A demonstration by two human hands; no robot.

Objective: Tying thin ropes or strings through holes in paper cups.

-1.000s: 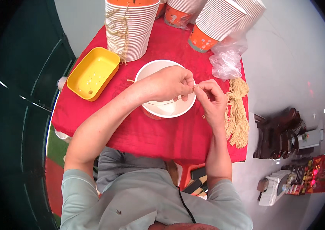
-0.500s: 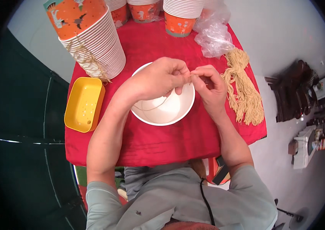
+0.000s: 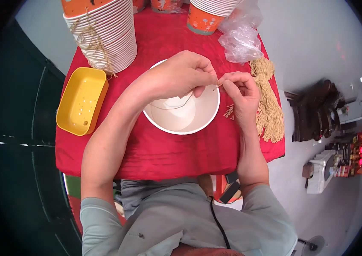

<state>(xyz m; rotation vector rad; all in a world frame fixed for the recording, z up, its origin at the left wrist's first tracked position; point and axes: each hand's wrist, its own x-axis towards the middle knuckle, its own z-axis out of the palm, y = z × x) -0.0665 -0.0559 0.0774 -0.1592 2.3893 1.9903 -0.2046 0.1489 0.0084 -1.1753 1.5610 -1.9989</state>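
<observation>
Over a round white paper tub (image 3: 208, 112) on the table, my left hand (image 3: 183, 76) and my right hand (image 3: 244, 91) meet, each with its fingers pinched. Between their fingertips runs a thin beige cord (image 3: 173, 107), whose loop hangs into the tub. A short end of it shows at the right fingertips; the exact grip of the left fingers is partly hidden. Just right of my right hand lies a thick bundle of beige cords (image 3: 271, 109), bunched at the top and loose below.
A red-covered table (image 3: 176, 160) carries a yellow tray (image 3: 98, 102) with small bits in it at left. Behind it stands a tall stack of paper tubs (image 3: 117, 36) with cords hanging on its side. More orange tubs (image 3: 202, 21) and a clear plastic bag (image 3: 240, 42) are at the back.
The whole view has shifted, so the table sits a little higher and further left. Both hands have moved slightly toward the right of the tub, still pinching the cord.
</observation>
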